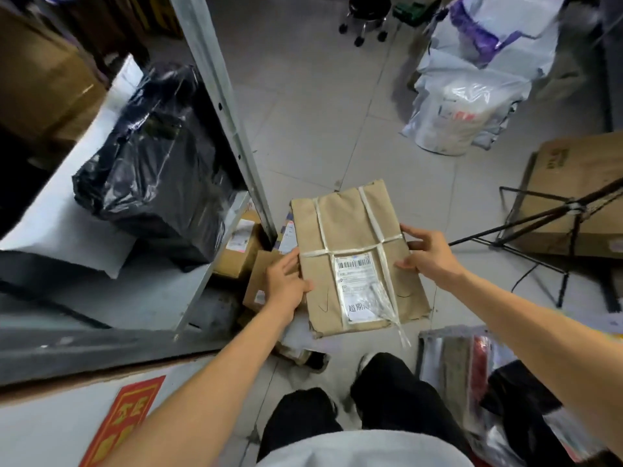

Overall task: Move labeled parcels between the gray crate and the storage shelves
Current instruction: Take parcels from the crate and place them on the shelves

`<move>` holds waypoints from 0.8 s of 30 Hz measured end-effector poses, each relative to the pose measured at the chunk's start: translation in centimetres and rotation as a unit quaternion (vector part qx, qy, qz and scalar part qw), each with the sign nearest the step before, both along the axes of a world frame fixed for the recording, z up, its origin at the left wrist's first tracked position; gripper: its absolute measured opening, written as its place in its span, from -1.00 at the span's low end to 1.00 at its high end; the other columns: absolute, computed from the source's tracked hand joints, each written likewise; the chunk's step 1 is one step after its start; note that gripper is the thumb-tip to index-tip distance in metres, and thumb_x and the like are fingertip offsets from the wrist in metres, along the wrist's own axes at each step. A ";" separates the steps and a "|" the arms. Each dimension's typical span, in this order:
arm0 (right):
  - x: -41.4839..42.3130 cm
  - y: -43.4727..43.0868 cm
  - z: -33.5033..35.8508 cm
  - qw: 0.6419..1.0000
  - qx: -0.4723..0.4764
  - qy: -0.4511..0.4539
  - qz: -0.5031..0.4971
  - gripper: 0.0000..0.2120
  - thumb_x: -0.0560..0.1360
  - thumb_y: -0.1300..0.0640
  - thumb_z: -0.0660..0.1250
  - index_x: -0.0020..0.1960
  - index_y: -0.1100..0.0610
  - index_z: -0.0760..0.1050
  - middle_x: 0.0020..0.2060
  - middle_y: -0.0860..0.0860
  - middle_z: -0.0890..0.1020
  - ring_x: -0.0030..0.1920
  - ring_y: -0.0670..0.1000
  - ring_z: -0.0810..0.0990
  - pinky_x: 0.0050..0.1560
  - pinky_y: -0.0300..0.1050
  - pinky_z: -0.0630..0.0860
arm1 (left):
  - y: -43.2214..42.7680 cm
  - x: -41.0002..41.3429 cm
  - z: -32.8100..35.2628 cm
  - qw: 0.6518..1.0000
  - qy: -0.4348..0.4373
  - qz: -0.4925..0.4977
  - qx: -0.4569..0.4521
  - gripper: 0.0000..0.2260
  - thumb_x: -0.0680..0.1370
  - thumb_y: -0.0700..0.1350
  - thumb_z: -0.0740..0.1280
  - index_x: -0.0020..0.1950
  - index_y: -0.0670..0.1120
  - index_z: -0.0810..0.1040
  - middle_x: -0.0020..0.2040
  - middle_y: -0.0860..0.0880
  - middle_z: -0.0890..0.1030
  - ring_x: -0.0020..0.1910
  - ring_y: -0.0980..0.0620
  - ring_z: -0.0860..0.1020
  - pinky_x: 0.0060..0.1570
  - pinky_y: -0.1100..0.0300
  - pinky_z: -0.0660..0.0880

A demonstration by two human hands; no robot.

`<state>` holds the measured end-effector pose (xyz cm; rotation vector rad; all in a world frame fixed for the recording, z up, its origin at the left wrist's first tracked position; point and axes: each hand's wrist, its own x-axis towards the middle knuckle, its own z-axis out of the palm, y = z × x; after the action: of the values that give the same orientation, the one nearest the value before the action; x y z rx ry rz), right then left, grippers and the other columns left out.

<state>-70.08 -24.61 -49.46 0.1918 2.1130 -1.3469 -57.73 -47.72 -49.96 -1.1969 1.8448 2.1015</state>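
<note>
1. Holding the brown parcel (350, 230) in both hands, you have it in the air just right of the shelf post (219, 106), near its foot; shipping label (359, 284) faces up.
2. Left hand (285, 284) grips the parcel edge nearer the post, thumb over the top face; right hand (428, 254) pinches the edge farther from the post, beside the white strapping (354, 250).
3. Key relation: the long axis runs away from you, roughly along the post's line; the parcel lies between your hands, both on its long sides at the near half; the far end is unsupported.
4. Left hand is nearer the post; the shelf board with the black bag (158, 156) lies left of the post; shelving likely means swinging the parcel left past the post.
5. Gray crate: cannot tell where it sits.
</note>
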 end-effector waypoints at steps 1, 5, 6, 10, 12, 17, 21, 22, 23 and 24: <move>-1.3 -0.3 -0.7 1.000 0.006 0.002 0.009 -0.27 0.37 0.57 0.30 0.45 0.09 0.36 0.03 0.18 0.65 -0.06 0.05 0.63 0.02 0.04 0.61 | 0.2 -1.0 -0.7 1.000 -0.008 0.022 0.009 -0.31 0.39 -0.62 0.26 0.45 -0.14 0.39 0.39 -0.10 0.45 0.19 0.07 0.43 -0.27 0.47 0.50; -7.2 -1.4 -5.4 0.996 0.050 0.029 0.064 -0.24 0.33 0.53 0.28 0.40 -0.07 0.45 -0.05 0.07 0.71 0.00 0.11 0.67 0.03 0.16 0.62 | 1.6 -5.5 -5.5 0.986 -0.076 0.142 0.032 -0.36 0.39 -0.63 0.19 0.38 -0.14 0.44 0.37 -0.13 0.48 0.34 -0.04 0.43 0.07 0.13 0.54; -8.8 -1.9 -6.7 0.994 0.060 0.032 0.086 -0.23 0.33 0.53 0.25 0.39 -0.09 0.45 -0.07 0.05 0.71 -0.02 0.09 0.67 -0.02 0.12 0.64 | 1.9 -6.6 -7.1 0.980 -0.094 0.171 0.039 -0.38 0.39 -0.62 0.20 0.35 -0.13 0.45 0.36 -0.14 0.49 0.32 -0.05 0.45 -0.02 0.14 0.56; -15.2 -4.2 -11.8 0.984 0.079 0.028 0.160 -0.23 0.35 0.58 0.25 0.41 -0.03 0.43 -0.04 0.11 0.68 -0.13 -0.03 0.60 -0.25 -0.21 0.63 | 2.6 -10.5 -13.1 0.955 -0.139 0.254 0.067 -0.40 0.38 -0.60 0.23 0.31 -0.12 0.47 0.28 -0.14 0.54 0.09 0.01 0.50 -0.23 0.22 0.51; -18.3 -5.4 -14.6 0.977 0.089 0.026 0.192 -0.23 0.34 0.60 0.24 0.41 0.02 0.43 -0.03 0.14 0.66 -0.21 -0.08 0.56 -0.29 -0.25 0.60 | 2.8 -12.3 -15.8 0.947 -0.149 0.277 0.071 -0.40 0.37 -0.60 0.26 0.29 -0.10 0.47 0.24 -0.13 0.55 0.03 0.03 0.49 -0.15 0.18 0.52; -24.6 -8.1 -22.3 0.956 0.124 0.033 0.264 -0.20 0.29 0.53 0.33 0.38 -0.10 0.46 0.02 0.05 0.68 -0.06 -0.03 0.61 -0.03 -0.08 0.60 | 2.4 -16.5 -21.5 0.933 -0.183 0.303 0.066 -0.44 0.40 -0.56 0.28 0.32 -0.14 0.46 0.10 -0.06 0.57 -0.10 0.06 0.51 -0.34 0.31 0.50; -28.7 -10.5 -27.3 0.945 0.139 0.037 0.295 -0.25 0.32 0.51 0.36 0.33 -0.15 0.49 -0.10 -0.04 0.63 -0.01 0.05 0.61 0.07 -0.02 0.59 | 1.9 -18.8 -25.1 0.931 -0.182 0.309 0.063 -0.48 0.38 -0.56 0.30 0.25 -0.15 0.45 0.01 -0.04 0.57 -0.15 0.09 0.54 -0.27 0.27 0.55; -29.6 -11.1 -28.3 0.941 0.134 0.037 0.307 -0.24 0.31 0.52 0.35 0.32 -0.15 0.50 -0.13 -0.04 0.64 -0.02 0.04 0.61 0.04 -0.03 0.60 | 1.8 -19.2 -26.1 0.932 -0.185 0.305 0.061 -0.47 0.37 -0.56 0.31 0.25 -0.14 0.43 0.03 -0.05 0.56 -0.13 0.08 0.55 -0.20 0.21 0.57; -30.4 -11.7 -29.3 0.939 0.128 0.034 0.317 -0.24 0.31 0.53 0.34 0.32 -0.14 0.51 -0.15 -0.03 0.64 -0.06 0.02 0.61 -0.02 -0.08 0.59 | 1.7 -19.5 -27.0 0.934 -0.186 0.300 0.058 -0.46 0.37 -0.55 0.32 0.26 -0.15 0.42 0.08 -0.08 0.57 -0.07 0.02 0.57 -0.10 0.11 0.59; -31.1 -12.3 -30.2 0.937 0.124 0.031 0.325 -0.23 0.31 0.55 0.32 0.31 -0.13 0.51 -0.18 -0.04 0.64 -0.11 -0.01 0.60 -0.09 -0.14 0.57 | 1.6 -19.9 -27.8 0.935 -0.189 0.295 0.053 -0.45 0.36 -0.54 0.33 0.27 -0.15 0.41 0.14 -0.12 0.58 0.01 -0.06 0.59 0.00 0.02 0.59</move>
<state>-101.13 -36.89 -79.62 -0.4238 2.1175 -0.7030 -77.61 -46.10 -77.79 -2.1482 1.2894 1.9680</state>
